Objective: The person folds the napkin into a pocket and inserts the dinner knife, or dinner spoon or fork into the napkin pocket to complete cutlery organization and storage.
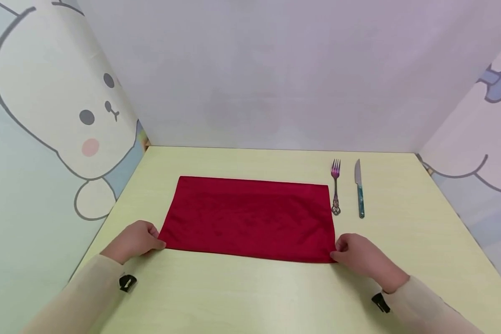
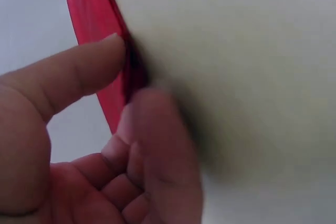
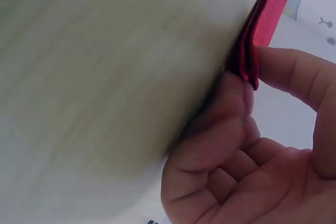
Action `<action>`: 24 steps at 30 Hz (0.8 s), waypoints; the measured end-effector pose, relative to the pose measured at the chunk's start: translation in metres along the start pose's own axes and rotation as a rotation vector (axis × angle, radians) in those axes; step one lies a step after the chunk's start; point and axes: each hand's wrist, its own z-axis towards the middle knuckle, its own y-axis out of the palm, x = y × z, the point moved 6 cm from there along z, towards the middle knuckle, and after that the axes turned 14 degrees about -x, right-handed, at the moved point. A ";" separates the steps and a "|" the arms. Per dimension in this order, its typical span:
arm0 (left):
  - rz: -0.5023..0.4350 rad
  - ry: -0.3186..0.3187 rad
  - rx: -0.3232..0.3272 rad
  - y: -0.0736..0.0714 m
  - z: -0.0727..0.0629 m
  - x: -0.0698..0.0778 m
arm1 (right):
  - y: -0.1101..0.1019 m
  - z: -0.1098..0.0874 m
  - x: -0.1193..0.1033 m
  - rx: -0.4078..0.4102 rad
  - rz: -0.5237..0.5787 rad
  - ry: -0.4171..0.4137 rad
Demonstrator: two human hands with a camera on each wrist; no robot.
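Note:
A dark red cloth [image 1: 250, 218] lies folded into a wide rectangle on the pale yellow table. At its near left corner my left hand [image 1: 135, 240] pinches the edge between thumb and fingers. The near right corner is in the grip of my right hand [image 1: 359, 255], thumb on top. In the right wrist view several stacked layers of the red cloth [image 3: 251, 51] show between the thumb and the curled fingers. The left wrist view has the thumb on the upper face of the red cloth [image 2: 94, 19], fingers at its underside.
Right of the cloth lies a fork [image 1: 336, 185] with a purple sheen, tines pointing away. Beside it is a knife [image 1: 360, 190] with a teal handle. The table [image 1: 250, 297] meets a plain back wall and side walls printed with cartoon figures.

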 end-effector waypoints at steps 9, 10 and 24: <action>0.193 0.051 0.043 -0.029 0.015 0.055 | -0.009 0.002 0.009 0.005 0.325 0.004; 0.209 0.071 0.042 -0.030 0.019 0.066 | -0.008 0.002 0.011 -0.004 0.369 0.003; 0.324 0.496 -0.088 0.009 0.083 0.256 | 0.005 0.004 0.024 -0.157 0.744 -0.135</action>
